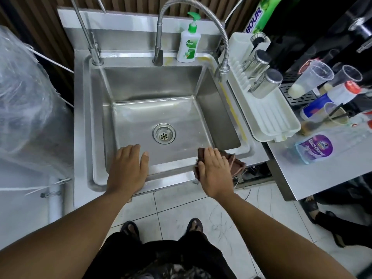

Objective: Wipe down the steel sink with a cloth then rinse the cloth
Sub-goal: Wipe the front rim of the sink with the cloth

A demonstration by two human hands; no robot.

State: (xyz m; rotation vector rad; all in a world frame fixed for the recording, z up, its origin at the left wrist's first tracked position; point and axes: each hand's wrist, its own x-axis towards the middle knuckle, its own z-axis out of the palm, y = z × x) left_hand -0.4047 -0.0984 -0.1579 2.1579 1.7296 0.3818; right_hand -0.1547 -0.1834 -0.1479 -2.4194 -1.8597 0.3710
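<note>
Head view looks straight down on the steel sink [149, 85], and I read this as the wiping step at the near right corner. The right hand [215, 172] lies flat on the brown cloth [238, 164], fingers straight and close together, pressing it onto the front rim where the rim meets the right side. It is not bunched in a fist; the cloth sticks out from under the palm on the right and at the fingertips. The left hand [127, 166] rests on the front rim to the left, fingers straight and holding nothing, reaching just over the edge toward the basin, and I take it as a brace.

The basin floor around the drain [164, 133] shows faint streaks and a few specks, and yellowish marks run along the right rim, so I judge most of the wiping is yet to do. My next move would be to slide the cloth under flat pressure along the rim, then down the walls and across the floor toward the drain. The rinse comes later. The spring-neck tap [221, 70] has its head hanging over the right rim, not the basin, with no water that I can see, so it must be swung inward first.
</note>
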